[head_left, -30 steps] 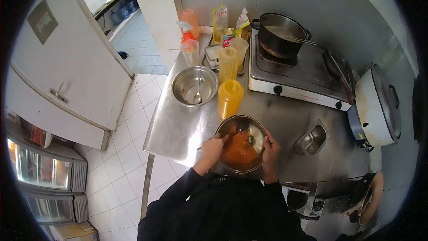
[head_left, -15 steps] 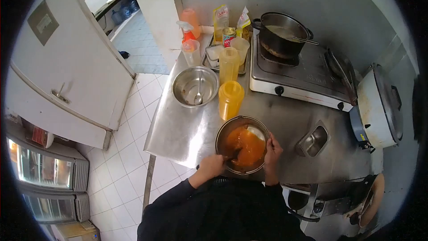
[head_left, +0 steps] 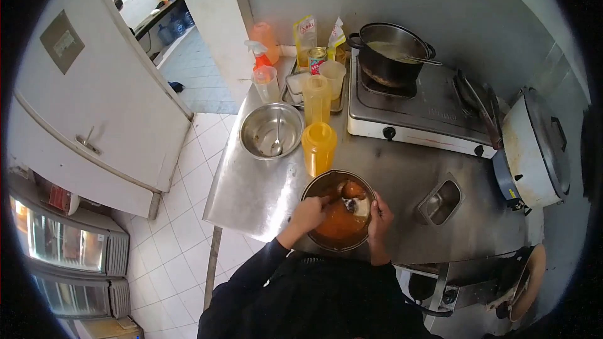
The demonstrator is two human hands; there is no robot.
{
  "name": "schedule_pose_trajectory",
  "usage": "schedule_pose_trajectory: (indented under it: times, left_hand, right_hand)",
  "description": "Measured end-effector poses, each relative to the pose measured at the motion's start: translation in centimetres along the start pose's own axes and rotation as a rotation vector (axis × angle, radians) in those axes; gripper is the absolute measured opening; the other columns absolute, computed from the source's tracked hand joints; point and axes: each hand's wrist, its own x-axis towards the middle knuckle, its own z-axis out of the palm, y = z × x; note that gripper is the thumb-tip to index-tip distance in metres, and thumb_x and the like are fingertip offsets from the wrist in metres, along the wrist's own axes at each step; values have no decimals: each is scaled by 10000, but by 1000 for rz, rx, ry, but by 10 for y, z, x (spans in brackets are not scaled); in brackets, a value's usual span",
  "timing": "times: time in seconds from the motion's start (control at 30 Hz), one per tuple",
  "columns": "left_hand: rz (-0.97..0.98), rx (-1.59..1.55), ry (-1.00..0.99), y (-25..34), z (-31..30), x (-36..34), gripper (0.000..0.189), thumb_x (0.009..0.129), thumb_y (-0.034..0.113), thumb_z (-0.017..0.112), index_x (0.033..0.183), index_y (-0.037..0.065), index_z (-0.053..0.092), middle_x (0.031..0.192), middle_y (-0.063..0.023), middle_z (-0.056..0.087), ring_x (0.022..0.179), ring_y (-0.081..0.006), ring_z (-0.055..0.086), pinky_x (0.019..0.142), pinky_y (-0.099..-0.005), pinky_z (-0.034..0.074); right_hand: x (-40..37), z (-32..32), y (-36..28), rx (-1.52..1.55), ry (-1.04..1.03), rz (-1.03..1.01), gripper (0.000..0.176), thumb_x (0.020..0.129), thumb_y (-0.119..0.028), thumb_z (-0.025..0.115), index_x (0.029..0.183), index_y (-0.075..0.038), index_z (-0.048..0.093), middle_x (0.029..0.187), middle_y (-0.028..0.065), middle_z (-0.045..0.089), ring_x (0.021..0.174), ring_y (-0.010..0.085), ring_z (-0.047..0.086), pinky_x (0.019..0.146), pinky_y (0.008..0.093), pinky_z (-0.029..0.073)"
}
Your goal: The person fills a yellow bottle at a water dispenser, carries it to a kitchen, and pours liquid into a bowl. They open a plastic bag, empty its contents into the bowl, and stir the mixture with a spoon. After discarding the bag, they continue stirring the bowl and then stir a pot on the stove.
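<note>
A metal pot (head_left: pixel 367 233) holding orange-red sauce (head_left: pixel 336 226) sits at the front edge of the steel counter. My left hand (head_left: pixel 308 216) is closed over the pot's left side, round the handle of what looks like a ladle (head_left: pixel 344 189). Its head is in the sauce towards the far side, and the grip is mostly hidden by my fingers. My right hand (head_left: pixel 379 218) grips the pot's right rim, thumb up at the edge. Just beyond the pot stands a yellow squeeze bottle (head_left: pixel 319 149).
A steel bowl (head_left: pixel 250 138) with a spoon (head_left: pixel 277 144) lies at left. Behind are another bottle (head_left: pixel 316 100), a spray bottle (head_left: pixel 259 56) and a tray of containers. A gas stove (head_left: pixel 427 110) carries a black pot (head_left: pixel 384 66). A small steel container (head_left: pixel 441 202) sits at right.
My left hand has moved up and slightly right across the pot, and the ladle's head has swept to the far side. My right hand stays at the rim. The view has shifted slightly.
</note>
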Motion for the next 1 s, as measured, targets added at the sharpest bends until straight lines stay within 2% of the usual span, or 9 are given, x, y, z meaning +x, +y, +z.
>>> schedule_pose_trajectory:
  times: [0.13,0.23,0.3,0.4,0.57,0.73,0.83,0.93,1.0]
  left_hand:
    - [-130,301,-29,-3,-28,-11,237,768,243,459,939,139,586,701,-152,585,658,-326,578,566,-418,469]
    - [-127,417,-2,-16,-25,-28,193,754,212,465,867,122,592,676,-130,585,619,-296,585,509,-394,470]
    - [-64,558,-63,-16,-24,-40,197,782,280,443,896,206,586,655,-108,575,569,-288,575,466,-387,455]
    - [61,506,-48,-7,-23,-56,145,719,172,478,780,135,604,579,-93,561,545,-238,583,458,-349,465]
    - [-32,266,-228,10,-20,-57,194,705,206,508,866,153,602,653,-174,568,628,-338,566,562,-432,460]
    - [5,135,-330,11,7,-39,278,745,157,464,1006,161,562,769,-175,577,708,-325,562,650,-400,453]
    - [34,17,-204,24,6,-25,290,731,139,475,1007,165,561,784,-174,578,694,-329,559,634,-412,453]
    - [53,93,-112,18,8,-12,282,740,134,470,1005,166,560,801,-154,581,674,-329,562,607,-412,461]
    - [23,328,-38,7,7,-3,281,748,117,460,1007,170,555,789,-118,576,639,-310,573,555,-397,471]
  right_hand:
    - [3,3,-4,12,38,-82,237,823,-95,477,1022,13,546,926,105,582,818,129,523,746,245,400]
    - [7,1,1,-31,-48,-86,265,830,-65,396,1049,18,520,1001,139,539,945,212,498,839,294,360]
    - [9,2,0,-50,-55,-63,265,831,-68,401,1054,18,516,1001,136,538,937,209,499,840,288,355]
    - [10,3,-8,-36,-67,-58,266,833,-75,402,1056,20,511,1006,139,534,930,213,500,839,290,357]
    - [9,4,-3,-19,-32,-40,262,836,-76,401,1048,23,519,1005,144,534,936,215,500,832,293,365]
    - [7,4,9,56,0,-44,253,832,-76,418,1038,19,530,975,141,550,903,210,514,814,291,379]
    - [7,3,14,104,30,-53,252,831,-84,429,1034,27,529,959,145,558,881,207,524,803,295,388]
    - [6,2,10,24,66,-36,252,832,-96,434,1027,31,531,956,143,561,887,206,525,799,299,393]
    - [4,0,1,58,30,19,251,833,-101,434,1024,29,532,954,138,563,886,206,525,796,300,393]
